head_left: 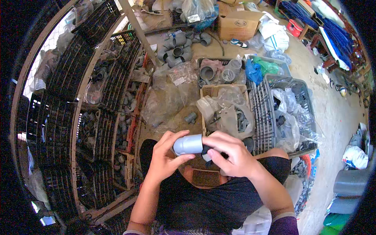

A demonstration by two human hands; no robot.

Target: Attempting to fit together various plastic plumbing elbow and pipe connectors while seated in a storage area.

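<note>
The left hand (167,154)'s grip is clamped on a grey pipe fitting (187,144) above the lap, the right hand (234,154)'s on a dark piece (206,151) at its open end; this one seems unfinished, with other fittings (178,51) on the floor (213,46)

Both forearms (145,203) slant inward. The left hand (164,156) grips, curled; the right hand (235,156) grips opposite, its fingers (222,141) bent.

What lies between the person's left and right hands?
In the head view: a grey, rounded plastic pipe fitting, then a small black object at the right hand.
</note>
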